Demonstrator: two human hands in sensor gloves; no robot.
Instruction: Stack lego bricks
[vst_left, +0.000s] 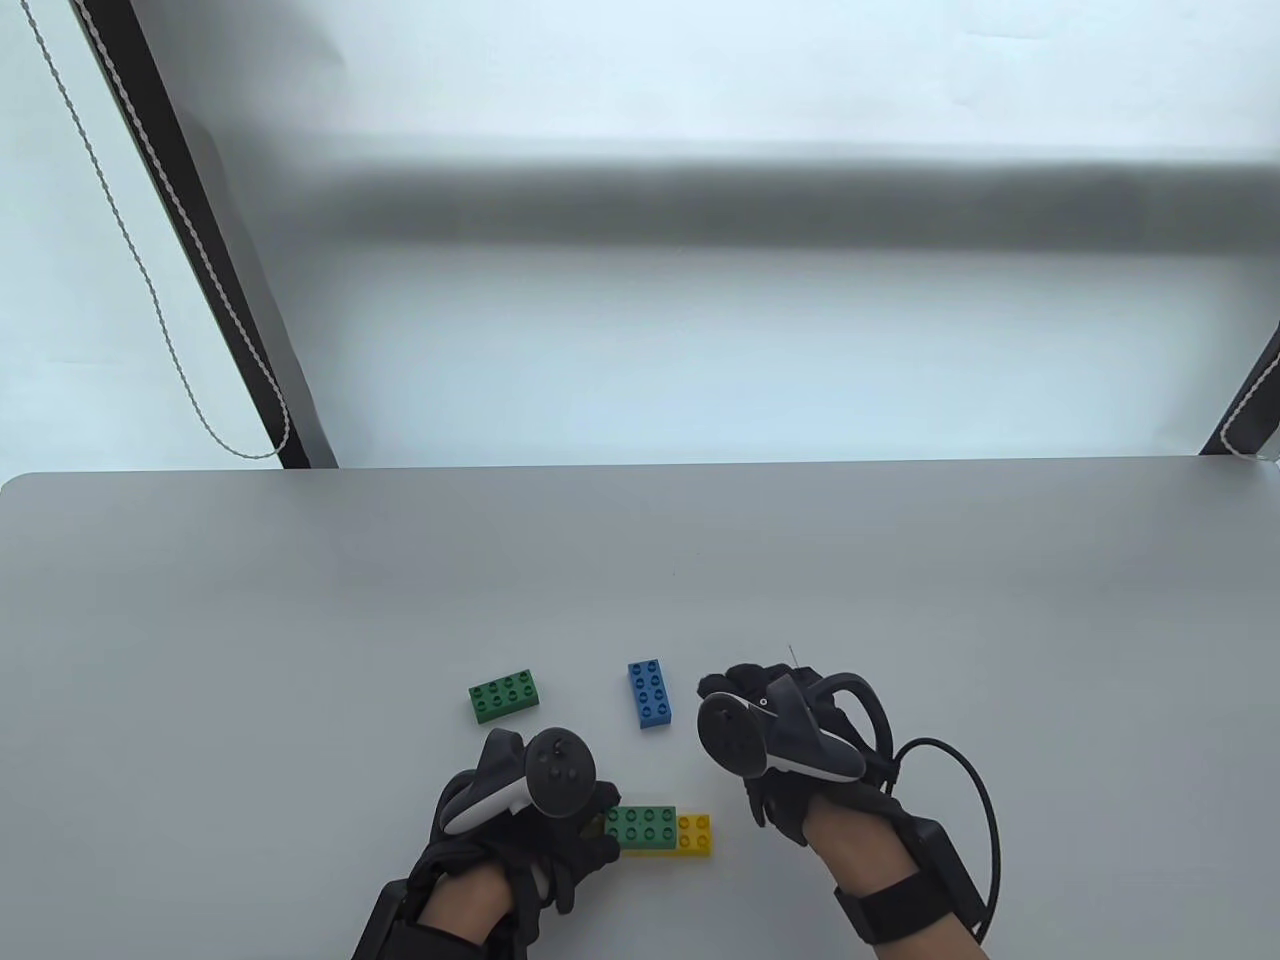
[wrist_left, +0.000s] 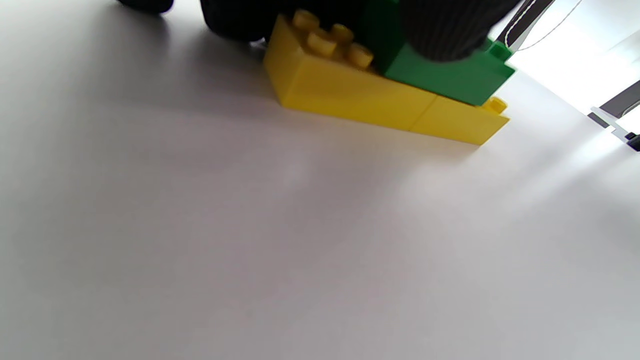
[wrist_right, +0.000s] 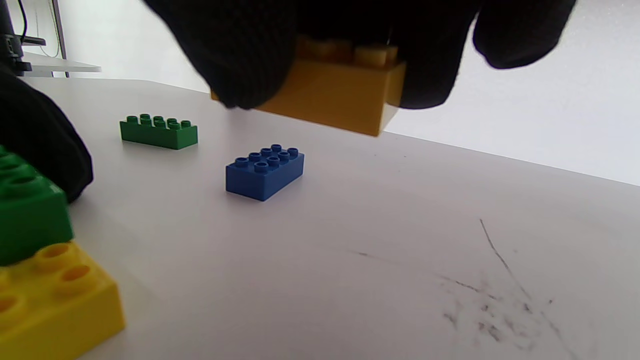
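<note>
Right hand grips an orange brick by its sides above the counter, right of centre. Left hand presses the green-on-yellow stack, bottom centre. Light, rigid, slick plastic: pinch the long sides.

The bricks look like smooth, slightly glossy plastic. The gloves are black knitted cloth. The table is matt grey, scuffed in places.

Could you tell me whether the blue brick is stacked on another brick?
No, the blue brick lies alone, directly on the table, apart from the other bricks.
</note>
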